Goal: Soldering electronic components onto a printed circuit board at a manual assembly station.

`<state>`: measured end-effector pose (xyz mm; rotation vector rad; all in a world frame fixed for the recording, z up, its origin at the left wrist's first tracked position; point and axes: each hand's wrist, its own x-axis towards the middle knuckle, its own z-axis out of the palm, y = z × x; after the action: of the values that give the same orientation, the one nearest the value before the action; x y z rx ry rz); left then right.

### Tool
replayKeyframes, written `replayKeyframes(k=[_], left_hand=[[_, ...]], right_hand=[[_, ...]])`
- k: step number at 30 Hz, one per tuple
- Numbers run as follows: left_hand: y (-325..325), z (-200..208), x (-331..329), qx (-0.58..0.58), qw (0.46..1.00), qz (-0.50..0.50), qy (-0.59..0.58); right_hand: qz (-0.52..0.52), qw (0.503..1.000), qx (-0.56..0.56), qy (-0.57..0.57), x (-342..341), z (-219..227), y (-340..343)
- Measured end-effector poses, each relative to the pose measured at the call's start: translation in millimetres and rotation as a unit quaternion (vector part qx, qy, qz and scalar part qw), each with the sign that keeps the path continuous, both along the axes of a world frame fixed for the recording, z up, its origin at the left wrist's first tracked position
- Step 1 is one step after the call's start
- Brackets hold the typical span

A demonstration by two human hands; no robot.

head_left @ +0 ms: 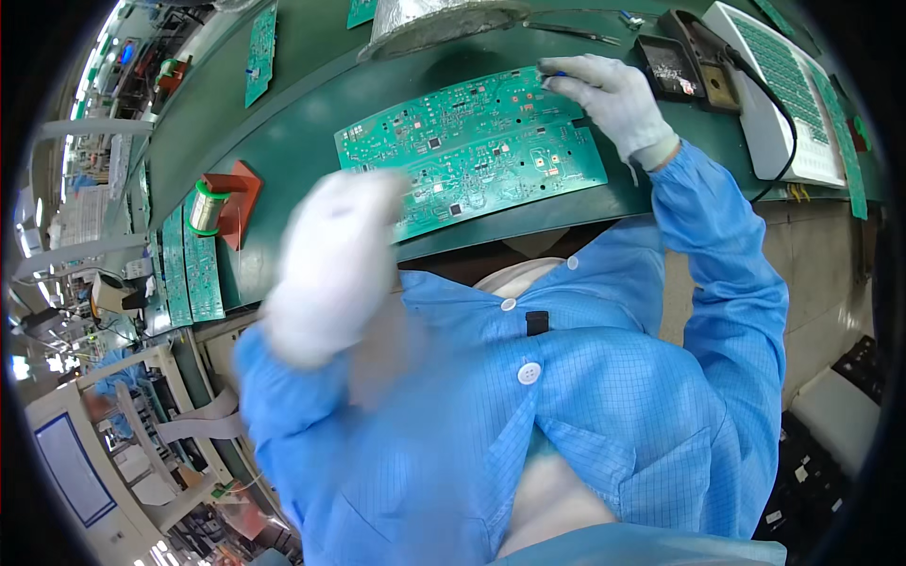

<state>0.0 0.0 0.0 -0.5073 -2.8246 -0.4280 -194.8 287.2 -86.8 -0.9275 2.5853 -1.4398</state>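
On the green bench (283,132), a green circuit board (472,151) is laid flat, centred before the person. Its far right corner is touched by the gloved right hand (613,99), fingers curled around a small blue-tipped tool (557,71). The gloved left hand (330,264) is raised and blurred; its grip cannot be told. A solder spool (209,208) is seen left.

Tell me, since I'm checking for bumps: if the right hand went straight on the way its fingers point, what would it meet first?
The right hand points left along the green circuit board, fingertips at its far edge. Going on, it would probably slide over that board's components first; its height above the board is unclear.
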Motion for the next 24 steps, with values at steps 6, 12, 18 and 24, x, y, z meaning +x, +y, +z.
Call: replayKeyframes(k=[6,12,18,24], left_hand=[[61.3,-77.5,-68.7,0.052,0.989,-0.103,0.09],[61.8,-91.1,-84.6,0.132,0.991,-0.022,0.017],[60.3,-98.2,-83.3,0.14,0.99,0.012,-0.003],[67.7,-92.7,-88.3,0.217,0.975,0.015,-0.046]], right_hand=[[0.035,0.952,0.09,0.291,-10.5,-40.2,-36.0],[0.03,0.942,0.091,0.322,-17.3,-54.2,-27.6],[0.08,0.959,0.076,0.261,-8.9,-37.9,-30.8],[0.076,0.955,0.085,0.274,-7.3,-38.0,-31.5]])
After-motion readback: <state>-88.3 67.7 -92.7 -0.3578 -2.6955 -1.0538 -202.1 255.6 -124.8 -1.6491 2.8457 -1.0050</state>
